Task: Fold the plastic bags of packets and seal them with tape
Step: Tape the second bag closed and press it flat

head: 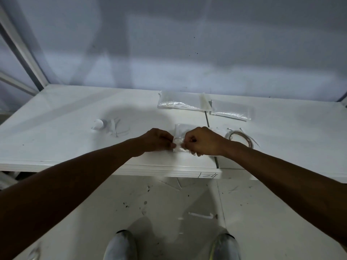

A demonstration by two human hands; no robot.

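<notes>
Your left hand (157,140) and right hand (203,141) both pinch one small bag (178,146) at the counter (65,132) near edge. A second bag (179,101) and third bag (231,109) lie behind it, one tape roll (249,142) rightward.

A small clear plastic bag (179,146) lies just left of the clear tape roll (241,138), its near edge pinched by the left hand (155,140) and the right hand (204,141). The roll lies flat. Beyond it and to the left lies a larger taped bag (178,103) with a tape strip (204,102) at its right end. A second flat bag (231,109) lies straight behind the roll.
</notes>
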